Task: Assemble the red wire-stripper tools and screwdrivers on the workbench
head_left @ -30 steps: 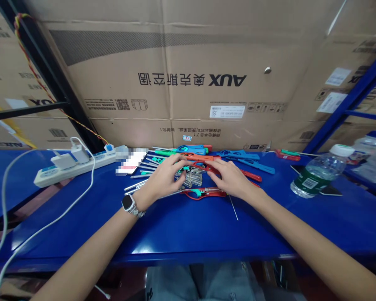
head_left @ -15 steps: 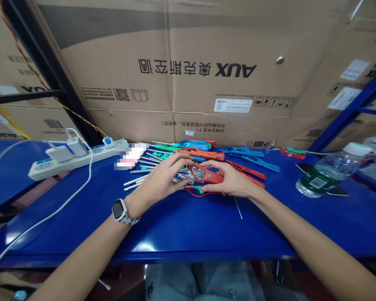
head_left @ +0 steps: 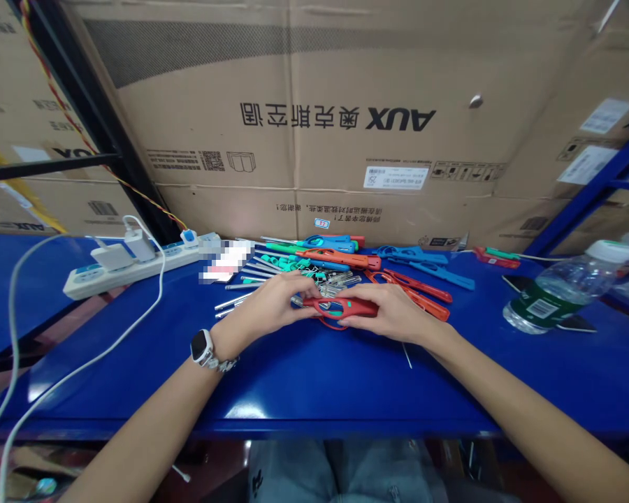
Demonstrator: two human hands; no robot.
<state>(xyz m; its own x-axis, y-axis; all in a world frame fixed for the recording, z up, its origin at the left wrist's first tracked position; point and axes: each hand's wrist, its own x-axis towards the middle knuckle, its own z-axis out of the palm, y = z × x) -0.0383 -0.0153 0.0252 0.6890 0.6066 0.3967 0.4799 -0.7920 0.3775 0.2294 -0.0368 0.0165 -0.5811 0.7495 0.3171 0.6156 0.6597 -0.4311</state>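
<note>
Over the middle of the blue table, my right hand [head_left: 401, 314] grips a red lighter handle [head_left: 361, 307] by its thick end. The handle lies level and has an oval finger opening. My left hand [head_left: 280, 304] pinches its narrow front end, where a short silver metal bit shows by the fingertips. Part of another red handle with a green trigger peeks out beneath it. Just behind are small silver metal parts [head_left: 338, 281] and green triggers [head_left: 291, 263]. Thin metal tubes [head_left: 231, 305] lie beside my left hand. Orange [head_left: 346, 260], blue [head_left: 424, 260] and red handles [head_left: 419, 285] are spread behind.
A power strip [head_left: 147, 264] with plugs and white cables is at the left. At the right stand a water bottle [head_left: 563, 297] and a dark phone [head_left: 576, 323] lying flat. A red-and-green lighter piece [head_left: 495, 257] lies near the cardboard wall [head_left: 314, 161].
The red handle has turned from tilted to level and come slightly lower. My left fingers, spread before, have closed on its front end. The view has shifted slightly.
</note>
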